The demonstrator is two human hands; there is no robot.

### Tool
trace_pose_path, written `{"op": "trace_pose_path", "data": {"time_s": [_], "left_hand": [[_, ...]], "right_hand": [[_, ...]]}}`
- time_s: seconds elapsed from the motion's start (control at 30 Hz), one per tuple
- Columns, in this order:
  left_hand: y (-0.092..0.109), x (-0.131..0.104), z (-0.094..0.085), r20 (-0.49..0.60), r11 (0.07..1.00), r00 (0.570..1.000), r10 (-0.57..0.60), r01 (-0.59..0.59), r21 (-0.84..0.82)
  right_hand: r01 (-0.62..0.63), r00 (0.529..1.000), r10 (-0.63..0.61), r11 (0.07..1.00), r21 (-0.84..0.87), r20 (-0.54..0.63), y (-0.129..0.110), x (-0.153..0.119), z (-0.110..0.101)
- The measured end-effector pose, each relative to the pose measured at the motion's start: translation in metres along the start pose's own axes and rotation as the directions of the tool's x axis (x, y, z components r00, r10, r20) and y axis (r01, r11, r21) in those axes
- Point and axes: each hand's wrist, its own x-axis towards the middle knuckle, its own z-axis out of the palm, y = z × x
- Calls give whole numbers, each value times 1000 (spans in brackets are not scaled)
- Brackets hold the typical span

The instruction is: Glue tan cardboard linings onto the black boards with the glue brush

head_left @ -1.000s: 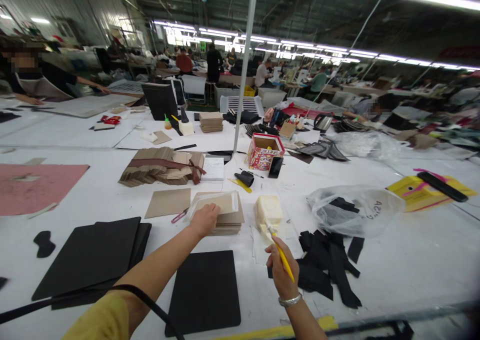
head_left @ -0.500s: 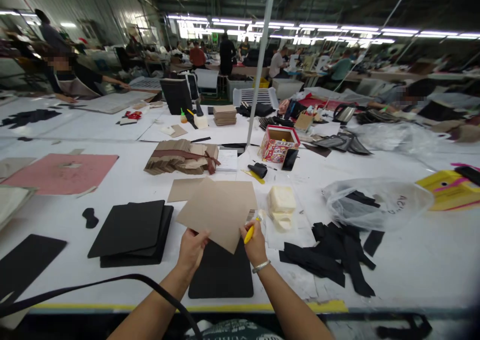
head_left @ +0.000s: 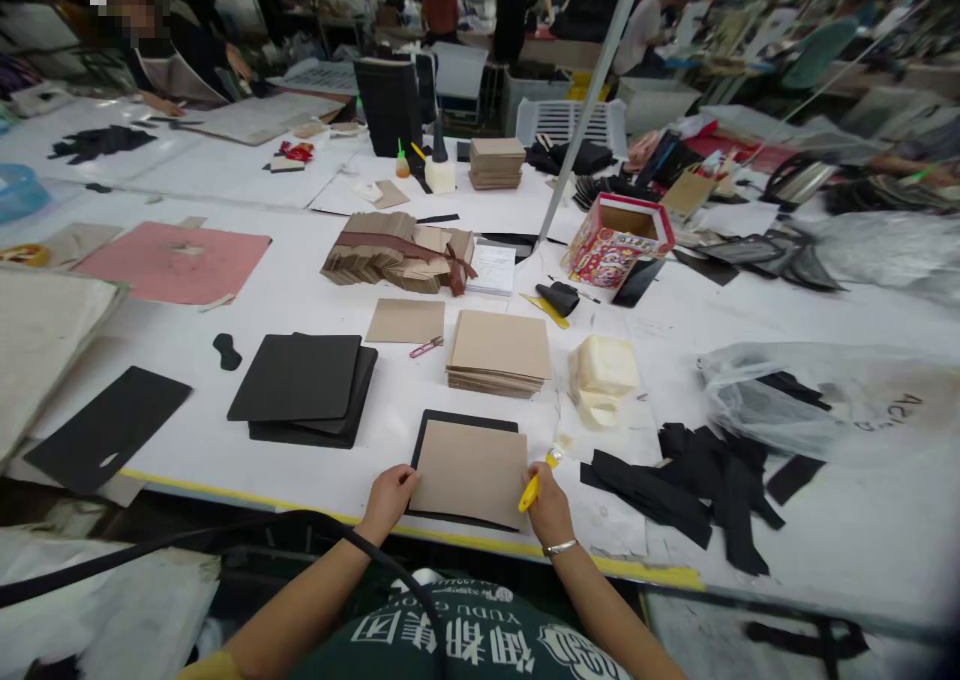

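A tan cardboard sheet [head_left: 472, 472] lies over a black panel [head_left: 465, 420], slightly askew, so dark margins show at the top and left. My left hand [head_left: 390, 502] pinches the sheet's left edge. With my right hand [head_left: 549, 510] I grip a yellow-handled brush [head_left: 529, 492], its pale tip pointing away from me, while the fingers touch the sheet's right edge. Beyond it stands a stack of similar cardboard sheets [head_left: 499, 350]. More black panels [head_left: 300, 380] are piled to the left.
A cream plastic container [head_left: 602, 370] sits right of the stack. Black fabric strips [head_left: 697, 490] and a clear plastic bag [head_left: 825, 400] are farther right. Pink snips [head_left: 426, 347] lie near a loose cardboard piece [head_left: 405, 320]. A metal pole [head_left: 585, 120] rises behind, beside a red patterned box [head_left: 619, 245].
Both hands have brought the cardboard sheet down from the air onto the black panel, nearer to me. The stack behind is uncovered. The head view has tilted downward.
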Motion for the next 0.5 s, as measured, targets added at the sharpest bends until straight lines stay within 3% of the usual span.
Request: {"op": "trace_pose_path", "data": {"time_s": [0.27,0.5], "left_hand": [[-5,32,-1,1,994,997,-82,82,68],[-13,43,3,33,988,990,-139,137,76]], "right_hand": [[-18,1000,17,998,-57,-15,9,21,25],[-41,999,41,995,-87,-7,12,31,38]]}}
